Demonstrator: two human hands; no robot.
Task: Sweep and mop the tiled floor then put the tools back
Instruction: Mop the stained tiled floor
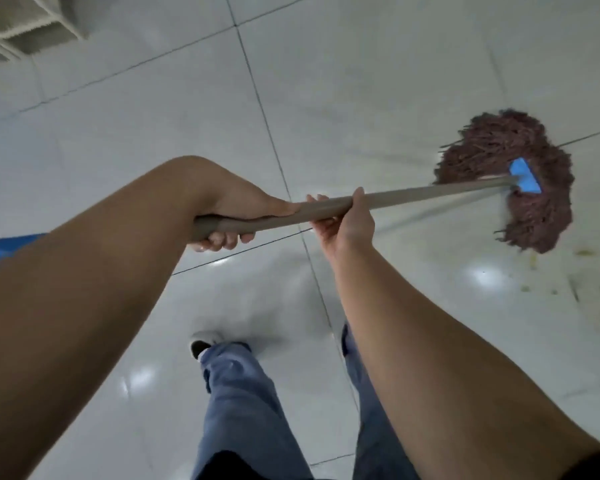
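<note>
Left hand [236, 216]: fingers curled round the top end of the mop handle [413, 197], thumb lying along the shaft, wrist bent over it. Right hand [343, 221]: grips the same handle just beyond the left, fingers wrapped from beneath, forearm reaching up from the lower right. Both arms bare. No writing or labels legible anywhere.

Handle runs right to a blue clamp [525, 174] on the mop head [510, 168], dark reddish-brown strands spread flat on the white tiled floor [118, 140]. Yellowish smears [584, 252] on the tiles just beside the strands. Blue jeans [236, 393] and a shoe [201, 342] below the hands. Blurred white grid structure [25, 26] at the floor's upper-left corner; blue object [4, 245] at the left edge.
</note>
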